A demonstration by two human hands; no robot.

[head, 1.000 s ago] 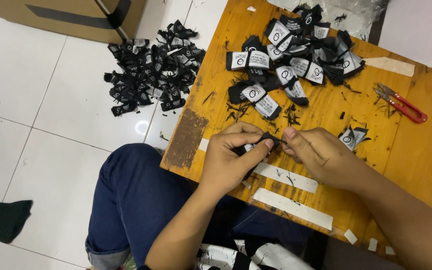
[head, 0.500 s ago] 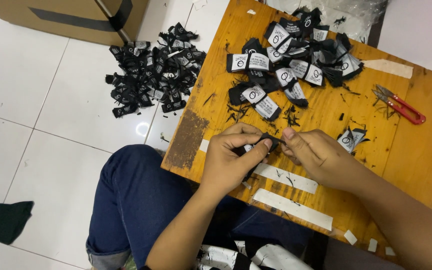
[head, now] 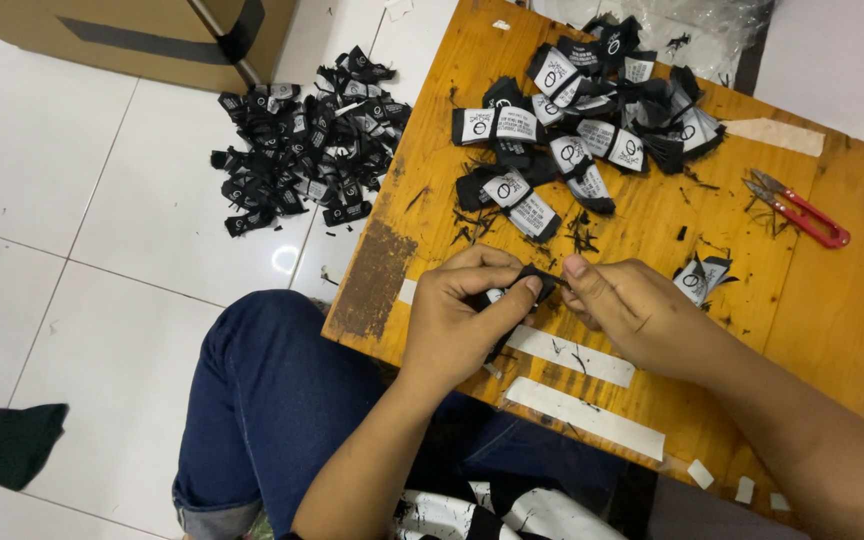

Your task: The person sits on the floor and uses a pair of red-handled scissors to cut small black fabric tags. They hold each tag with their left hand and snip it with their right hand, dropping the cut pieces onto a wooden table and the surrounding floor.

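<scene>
Black fabric, a small tag [head: 522, 285], is pinched between both hands just above the near edge of the wooden table [head: 832, 330]. Left hand [head: 457, 325] is curled around the tag, thumb and forefinger pressed shut on its left end, with part of the tag hidden under the fingers. Right hand [head: 632, 310] meets it from the other side, its fingertips closed on the tag's right end, so the two hands touch at the tag. Farther back on the table lies a heap of tags [head: 592, 125], black with white printed faces, loosely piled, with black thread scraps [head: 577, 232] scattered between the heap and the hands. One loose tag [head: 700, 280] sits just right of the right hand. Red-handled snips [head: 797, 208] lie toward the table's right side, well apart from both hands. White tape strips [head: 582, 415] are stuck along the near edge, below the hands. On the white tiled floor [head: 72, 300] to the left lies a second pile [head: 302, 140] of the same tags, near a cardboard box [head: 122, 35]. A dark cloth [head: 14, 443] lies alone at the lower left. The person's knee, in blue jeans [head: 272, 400], shows below the table.
</scene>
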